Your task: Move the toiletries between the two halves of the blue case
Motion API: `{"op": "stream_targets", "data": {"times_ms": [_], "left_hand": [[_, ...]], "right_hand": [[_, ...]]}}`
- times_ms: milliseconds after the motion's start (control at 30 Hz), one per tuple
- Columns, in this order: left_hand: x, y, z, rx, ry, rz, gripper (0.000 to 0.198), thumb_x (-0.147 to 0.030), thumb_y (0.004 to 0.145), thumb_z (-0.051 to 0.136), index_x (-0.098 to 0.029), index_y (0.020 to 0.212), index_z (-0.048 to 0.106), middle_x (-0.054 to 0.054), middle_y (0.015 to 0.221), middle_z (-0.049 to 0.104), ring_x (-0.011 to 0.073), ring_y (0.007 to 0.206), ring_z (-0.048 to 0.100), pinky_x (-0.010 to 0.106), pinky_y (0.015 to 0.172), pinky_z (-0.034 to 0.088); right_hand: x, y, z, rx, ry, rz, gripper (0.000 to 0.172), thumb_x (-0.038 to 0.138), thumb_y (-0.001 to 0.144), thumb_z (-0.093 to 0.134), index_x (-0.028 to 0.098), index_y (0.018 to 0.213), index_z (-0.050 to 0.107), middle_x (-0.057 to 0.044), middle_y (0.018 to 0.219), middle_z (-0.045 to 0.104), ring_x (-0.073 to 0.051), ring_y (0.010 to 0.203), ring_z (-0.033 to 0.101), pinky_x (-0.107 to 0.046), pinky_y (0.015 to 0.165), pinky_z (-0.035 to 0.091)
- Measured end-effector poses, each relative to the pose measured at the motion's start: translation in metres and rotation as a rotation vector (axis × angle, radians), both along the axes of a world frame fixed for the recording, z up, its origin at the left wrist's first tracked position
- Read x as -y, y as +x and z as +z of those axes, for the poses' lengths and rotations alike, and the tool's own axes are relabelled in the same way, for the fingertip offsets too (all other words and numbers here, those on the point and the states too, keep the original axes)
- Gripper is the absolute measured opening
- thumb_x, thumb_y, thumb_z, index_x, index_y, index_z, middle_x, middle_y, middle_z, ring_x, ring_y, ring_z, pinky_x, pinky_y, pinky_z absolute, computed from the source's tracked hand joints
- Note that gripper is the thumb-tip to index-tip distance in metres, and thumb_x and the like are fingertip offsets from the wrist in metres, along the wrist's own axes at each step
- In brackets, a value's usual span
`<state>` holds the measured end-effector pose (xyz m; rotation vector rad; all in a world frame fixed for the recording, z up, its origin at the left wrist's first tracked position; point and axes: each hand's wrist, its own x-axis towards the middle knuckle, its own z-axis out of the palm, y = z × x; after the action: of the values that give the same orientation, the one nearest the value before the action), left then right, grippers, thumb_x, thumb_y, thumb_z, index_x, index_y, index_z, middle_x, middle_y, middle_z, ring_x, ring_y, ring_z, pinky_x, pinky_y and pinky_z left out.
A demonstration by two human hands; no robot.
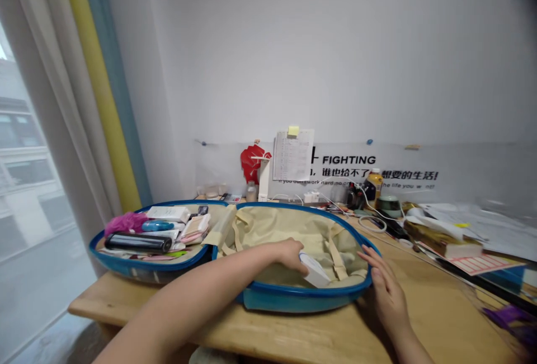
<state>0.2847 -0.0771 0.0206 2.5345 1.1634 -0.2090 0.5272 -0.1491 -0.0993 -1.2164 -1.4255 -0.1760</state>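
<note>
A blue suitcase point(302, 298) lies spread on the wooden table, with a beige lining and straps point(335, 255) inside. My left hand point(290, 255) reaches into its right half, fingers closed around a white box point(314, 270) that is tilted near the bottom of the lining. Against the right rim rests my right hand point(389, 291), its fingers stretched out and touching the edge. The left half holds a black cylinder point(138, 242), a blue bottle point(158, 226), a white box point(168, 213), a pink mesh bundle point(125, 223) and pink-white packets point(195, 228).
Behind the suitcase stand a white lamp point(264, 179) and an orange-labelled bottle point(373, 188), with white cables point(373, 223) nearby. Papers point(474, 224) and a purple wrapper point(512, 319) lie to the right. A curtain point(90, 84) hangs by the window at left.
</note>
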Motion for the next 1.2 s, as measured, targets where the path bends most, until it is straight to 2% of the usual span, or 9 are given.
{"op": "stream_targets", "data": {"times_ms": [133,333,467,567,733,867,967,1067,1200], "left_hand": [[-0.003,0.019,-0.004,-0.038,0.014,-0.039,0.078,-0.044,0.068,0.069,-0.011,0.134,0.046,0.017,0.139,0.049,0.0272,0.123,0.051,0.03,0.098,0.044],[-0.006,0.031,-0.01,-0.117,-0.008,-0.05,0.073,-0.044,0.066,0.072,-0.02,0.131,0.05,0.012,0.132,0.057,0.0295,0.115,0.057,0.037,0.094,0.047],[0.0,0.037,-0.019,-0.122,0.023,-0.03,0.079,-0.044,0.065,0.072,-0.016,0.135,0.045,0.018,0.137,0.051,0.0325,0.117,0.055,0.039,0.094,0.047],[0.004,0.039,-0.023,-0.118,0.03,-0.038,0.075,-0.046,0.068,0.069,-0.019,0.134,0.046,0.016,0.138,0.048,0.0298,0.114,0.057,0.036,0.092,0.049],[0.006,0.037,-0.02,-0.101,0.015,-0.144,0.067,-0.042,0.074,0.063,-0.018,0.135,0.046,0.015,0.136,0.05,0.0258,0.114,0.058,0.031,0.094,0.047],[0.007,0.033,-0.012,-0.079,0.007,-0.213,0.062,-0.038,0.079,0.06,-0.019,0.136,0.045,0.011,0.134,0.054,0.0234,0.119,0.055,0.03,0.096,0.046],[0.01,0.027,-0.004,-0.06,0.015,-0.213,0.063,-0.042,0.081,0.06,-0.018,0.137,0.045,0.01,0.132,0.057,0.0224,0.117,0.057,0.028,0.095,0.046],[0.011,0.01,0.009,-0.016,0.091,-0.132,0.066,-0.045,0.08,0.06,-0.019,0.139,0.045,0.012,0.138,0.053,0.027,0.118,0.057,0.035,0.095,0.047],[0.008,-0.047,0.027,0.125,0.29,0.036,0.046,-0.04,0.089,0.047,-0.027,0.132,0.051,0.004,0.14,0.051,0.0234,0.124,0.05,0.034,0.103,0.04]], "right_hand": [[-0.001,0.0,-0.001,-0.001,0.008,-0.003,0.046,0.049,0.092,0.035,0.019,0.102,0.069,-0.012,0.123,0.063,-0.025,0.119,0.056,-0.046,0.098,0.045],[-0.001,-0.001,-0.001,0.004,0.025,-0.01,0.045,0.049,0.092,0.034,0.02,0.101,0.069,-0.012,0.122,0.064,-0.025,0.119,0.056,-0.046,0.097,0.047],[0.0,-0.001,-0.001,0.03,0.019,-0.022,0.044,0.047,0.093,0.034,0.021,0.101,0.069,-0.011,0.122,0.064,-0.025,0.118,0.057,-0.045,0.097,0.047],[0.002,-0.004,0.0,0.097,0.047,-0.035,0.044,0.044,0.094,0.031,0.021,0.105,0.067,-0.011,0.124,0.063,-0.026,0.12,0.055,-0.048,0.097,0.047],[0.009,-0.016,0.002,0.301,0.125,-0.019,0.041,0.041,0.094,0.031,0.024,0.114,0.062,-0.009,0.127,0.061,-0.028,0.128,0.048,-0.054,0.1,0.042],[0.015,-0.023,0.004,0.432,0.154,0.016,0.039,0.039,0.092,0.035,0.026,0.117,0.062,-0.007,0.127,0.061,-0.028,0.126,0.05,-0.054,0.101,0.041],[0.016,-0.023,0.004,0.442,0.124,0.011,0.04,0.041,0.091,0.035,0.027,0.112,0.066,-0.007,0.122,0.064,-0.028,0.121,0.054,-0.053,0.101,0.042],[0.012,-0.022,0.003,0.411,0.135,-0.005,0.041,0.042,0.091,0.034,0.027,0.108,0.068,-0.007,0.118,0.067,-0.027,0.117,0.057,-0.052,0.099,0.044],[0.006,-0.02,0.002,0.41,0.198,0.008,0.038,0.04,0.091,0.036,0.025,0.107,0.067,-0.007,0.116,0.067,-0.028,0.116,0.058,-0.052,0.098,0.044]]}}
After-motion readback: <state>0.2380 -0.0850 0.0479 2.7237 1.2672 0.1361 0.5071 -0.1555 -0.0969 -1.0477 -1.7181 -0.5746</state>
